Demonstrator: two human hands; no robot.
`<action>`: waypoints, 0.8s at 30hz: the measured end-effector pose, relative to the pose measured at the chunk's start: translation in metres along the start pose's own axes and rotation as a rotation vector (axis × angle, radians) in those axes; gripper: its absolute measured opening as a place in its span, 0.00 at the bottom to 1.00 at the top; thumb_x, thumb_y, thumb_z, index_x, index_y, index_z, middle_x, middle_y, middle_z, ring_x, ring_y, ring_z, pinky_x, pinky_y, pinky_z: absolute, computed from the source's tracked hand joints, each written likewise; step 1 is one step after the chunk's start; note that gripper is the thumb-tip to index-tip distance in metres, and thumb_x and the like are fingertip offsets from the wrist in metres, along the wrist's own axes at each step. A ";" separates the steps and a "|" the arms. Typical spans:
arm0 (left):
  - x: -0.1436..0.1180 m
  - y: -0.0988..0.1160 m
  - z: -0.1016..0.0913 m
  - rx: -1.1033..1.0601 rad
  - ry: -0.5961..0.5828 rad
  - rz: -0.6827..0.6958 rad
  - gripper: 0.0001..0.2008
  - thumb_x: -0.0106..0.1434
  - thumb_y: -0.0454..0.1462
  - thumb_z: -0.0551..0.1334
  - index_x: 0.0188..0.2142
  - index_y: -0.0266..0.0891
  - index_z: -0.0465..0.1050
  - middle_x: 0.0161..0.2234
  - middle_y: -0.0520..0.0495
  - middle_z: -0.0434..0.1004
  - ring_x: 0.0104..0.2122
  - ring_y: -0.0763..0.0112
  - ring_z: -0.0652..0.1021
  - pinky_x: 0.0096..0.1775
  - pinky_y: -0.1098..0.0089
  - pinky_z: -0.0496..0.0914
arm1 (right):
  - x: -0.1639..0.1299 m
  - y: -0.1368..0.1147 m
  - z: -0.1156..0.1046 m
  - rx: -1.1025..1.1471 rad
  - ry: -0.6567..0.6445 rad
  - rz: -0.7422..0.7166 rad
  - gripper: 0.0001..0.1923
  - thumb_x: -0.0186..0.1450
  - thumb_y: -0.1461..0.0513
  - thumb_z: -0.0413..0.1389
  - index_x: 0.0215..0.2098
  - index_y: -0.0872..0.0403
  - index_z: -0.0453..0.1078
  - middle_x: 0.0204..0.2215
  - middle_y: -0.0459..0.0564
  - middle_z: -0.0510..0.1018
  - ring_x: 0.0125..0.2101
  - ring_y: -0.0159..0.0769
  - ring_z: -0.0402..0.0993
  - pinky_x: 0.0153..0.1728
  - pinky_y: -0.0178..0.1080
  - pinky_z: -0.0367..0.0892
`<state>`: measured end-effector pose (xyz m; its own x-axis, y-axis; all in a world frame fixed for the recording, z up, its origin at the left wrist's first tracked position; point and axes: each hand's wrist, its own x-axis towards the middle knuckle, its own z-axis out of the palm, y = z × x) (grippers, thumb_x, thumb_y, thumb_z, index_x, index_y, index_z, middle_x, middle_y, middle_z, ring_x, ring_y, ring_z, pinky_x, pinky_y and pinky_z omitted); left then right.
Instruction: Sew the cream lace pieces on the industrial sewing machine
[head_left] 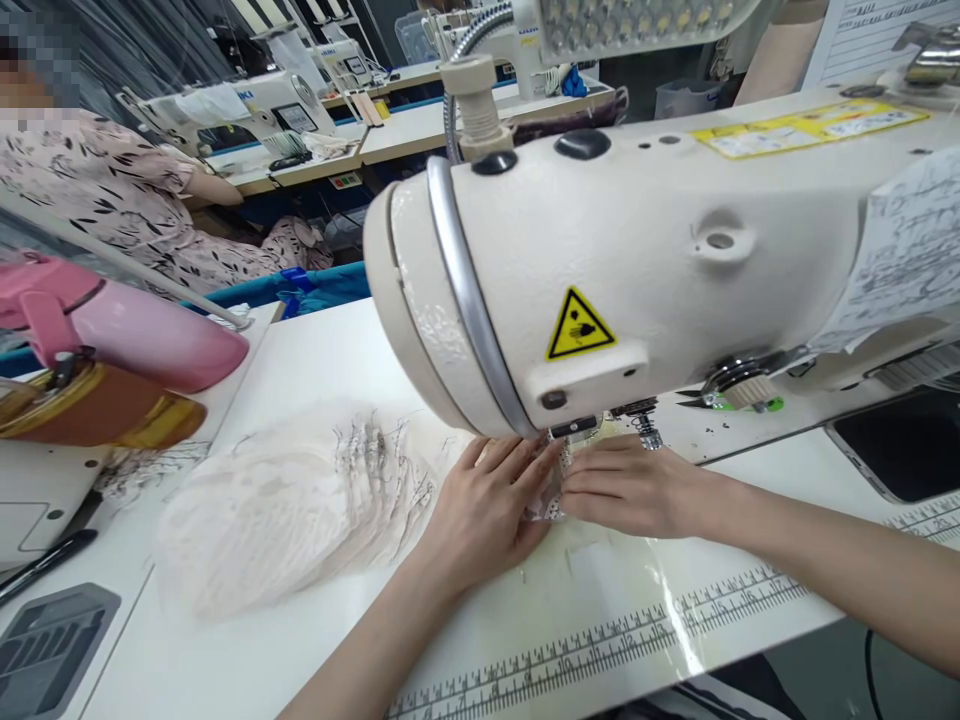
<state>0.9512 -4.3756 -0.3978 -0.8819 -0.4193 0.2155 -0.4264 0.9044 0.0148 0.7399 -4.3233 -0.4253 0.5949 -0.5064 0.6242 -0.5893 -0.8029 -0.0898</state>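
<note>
Half-hidden lace piece (553, 500) under machine head (600, 270)

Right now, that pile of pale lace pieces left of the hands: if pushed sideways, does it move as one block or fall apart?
Probably falls apart: the pile of lace pieces lies fanned, edges staggered, not squared. Likely floppy and light, since it is thin, see-through and sagging at the rim. It may slide easily on the smooth white table, though loose threads could snag.

Head view, close, forward and down
</note>
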 end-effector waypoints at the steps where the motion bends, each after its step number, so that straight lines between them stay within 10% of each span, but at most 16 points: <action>1: 0.000 0.001 0.000 0.006 0.002 -0.006 0.26 0.58 0.39 0.57 0.57 0.38 0.66 0.50 0.42 0.75 0.47 0.56 0.75 0.51 0.53 0.65 | 0.000 0.000 0.000 -0.014 0.006 -0.004 0.09 0.66 0.69 0.51 0.37 0.54 0.73 0.30 0.45 0.78 0.36 0.30 0.73 0.35 0.34 0.70; 24: 0.002 0.013 0.005 0.084 0.020 -0.096 0.27 0.58 0.40 0.57 0.59 0.41 0.64 0.49 0.41 0.74 0.49 0.53 0.72 0.53 0.50 0.61 | 0.005 0.007 -0.018 -0.326 -0.004 0.062 0.12 0.63 0.73 0.49 0.35 0.53 0.69 0.30 0.40 0.77 0.31 0.27 0.69 0.30 0.35 0.62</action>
<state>0.9427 -4.3651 -0.4016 -0.8327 -0.5009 0.2362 -0.5244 0.8503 -0.0456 0.7287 -4.3254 -0.4088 0.5541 -0.5532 0.6221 -0.7680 -0.6280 0.1256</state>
